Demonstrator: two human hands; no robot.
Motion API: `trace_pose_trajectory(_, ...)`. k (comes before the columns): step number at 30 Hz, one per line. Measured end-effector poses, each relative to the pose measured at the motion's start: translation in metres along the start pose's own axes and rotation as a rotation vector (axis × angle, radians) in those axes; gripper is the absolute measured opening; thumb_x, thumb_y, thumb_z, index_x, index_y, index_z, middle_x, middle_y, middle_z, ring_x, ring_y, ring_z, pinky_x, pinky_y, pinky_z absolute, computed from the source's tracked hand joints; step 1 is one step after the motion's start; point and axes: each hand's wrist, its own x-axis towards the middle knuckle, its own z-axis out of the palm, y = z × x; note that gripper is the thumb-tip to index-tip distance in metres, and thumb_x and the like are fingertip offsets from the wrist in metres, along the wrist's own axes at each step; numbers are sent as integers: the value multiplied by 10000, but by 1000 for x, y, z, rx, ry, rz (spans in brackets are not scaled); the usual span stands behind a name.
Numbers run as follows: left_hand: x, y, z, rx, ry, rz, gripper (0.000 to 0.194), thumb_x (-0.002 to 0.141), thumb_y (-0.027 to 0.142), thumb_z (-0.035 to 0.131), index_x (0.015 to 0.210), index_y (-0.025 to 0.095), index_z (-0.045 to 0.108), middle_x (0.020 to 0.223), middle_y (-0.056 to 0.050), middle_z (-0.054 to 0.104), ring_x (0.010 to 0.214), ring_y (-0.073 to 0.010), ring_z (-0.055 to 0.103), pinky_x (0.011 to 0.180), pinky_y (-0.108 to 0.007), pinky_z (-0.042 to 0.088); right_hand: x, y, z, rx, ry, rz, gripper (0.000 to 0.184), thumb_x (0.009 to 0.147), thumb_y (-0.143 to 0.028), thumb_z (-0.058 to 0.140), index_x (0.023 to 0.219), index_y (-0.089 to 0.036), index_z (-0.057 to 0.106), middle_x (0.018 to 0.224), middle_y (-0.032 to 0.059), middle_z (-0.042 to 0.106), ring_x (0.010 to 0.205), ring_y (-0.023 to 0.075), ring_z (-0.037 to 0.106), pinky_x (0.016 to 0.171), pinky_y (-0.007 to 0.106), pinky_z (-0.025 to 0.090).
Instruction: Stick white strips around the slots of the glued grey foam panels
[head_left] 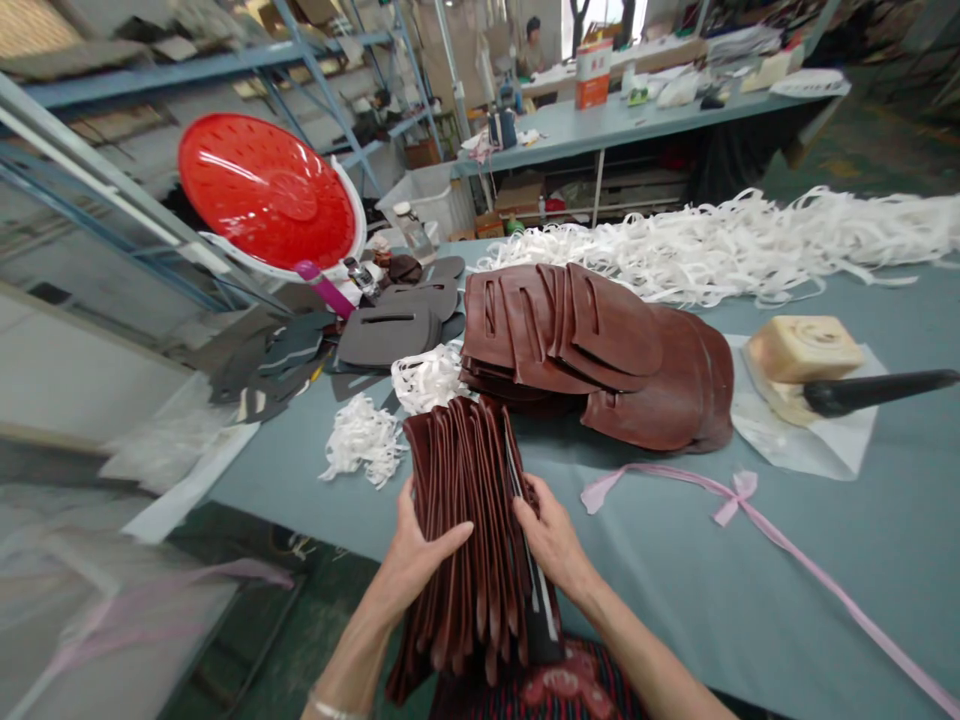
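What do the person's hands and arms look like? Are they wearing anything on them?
The left hand and right hand wear no gloves. No sleeve shows on the left forearm or right forearm. A pale, shiny band crosses the left forearm near the bottom edge; the right shows none.

Brown panels (476,470) smooth, leather-like; red basin (262,190) glossy plastic.

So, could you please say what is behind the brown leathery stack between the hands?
Tangled white strips and a brown leathery pile show; the stack hides whatever is directly behind.
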Motion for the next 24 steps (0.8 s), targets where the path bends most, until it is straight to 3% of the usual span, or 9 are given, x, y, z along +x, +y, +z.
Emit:
trace_pose_trajectory(5, -1, 2, 1, -20, -6, -9, 1026, 690, 437, 750, 1435, 234, 74, 1437, -154, 360, 1296, -292, 422, 1117, -481, 291, -1, -7, 2, -133, -6, -42, 479, 897, -446, 483, 1308, -211, 414, 1227, 75, 595, 1104, 196, 568, 985, 371, 417)
trace_pose_trajectory(10, -2, 1, 1, -26, 0, -13, 1024, 685, 434, 757, 1432, 235, 85, 1431, -156, 369, 1293, -294, 426, 1112, -482, 298, -1, -12, 5, -237, 22, -52, 443, 913, -376, 447, 1317, -198, 412, 1204, 87, 604, 1086, 204, 579, 979, 386, 421)
trace_pose_trajectory(15, -1, 0, -1, -38, -5, -13, 1022, 688, 436, 754, 1433, 229, 86, 1419, -166, 380, 1292, -303, 428, 1110, -497, 300, -3, -11, 1, -241, 17, -106, 554, 961, -272, 276, 1485, -248, 97, 1113, 52, 634, 932, 157, 630, 898, 363, 480)
trace_pose_trajectory(17, 0, 1, 0, -51, -7, -11, 1021, 687, 432, 755, 1435, 230, 90, 1421, -167, 379, 1293, -306, 429, 1111, -504, 295, -4, -11, 1, -296, -3, -165, 474, 964, -300, 287, 1437, -255, 283, 1174, 57, 604, 1056, 168, 588, 967, 369, 441)
trace_pose_trajectory(19, 0, 1, 0, -63, 5, -5, 1027, 676, 429, 763, 1436, 231, 100, 1418, -167, 385, 1292, -312, 431, 1112, -511, 291, -4, -12, 2, -374, -8, -189, 365, 951, -353, 358, 1257, -234, 517, 1194, 67, 582, 1148, 192, 532, 1018, 369, 398)
trace_pose_trajectory(21, 0, 1, 1, -70, 17, -2, 1034, 669, 427, 767, 1437, 233, 102, 1418, -167, 388, 1291, -313, 432, 1111, -511, 293, -4, -13, 3, -425, -15, -173, 319, 916, -398, 453, 1149, -219, 577, 1135, 72, 590, 1115, 204, 543, 999, 367, 413)
trace_pose_trajectory(24, -1, 1, 1, -76, 3, -14, 1032, 681, 422, 759, 1439, 233, 84, 1425, -167, 380, 1289, -299, 436, 1109, -493, 303, -4, -15, 6, -444, -13, -176, 357, 869, -387, 539, 1184, -220, 544, 1126, 67, 576, 1082, 203, 548, 974, 369, 429)
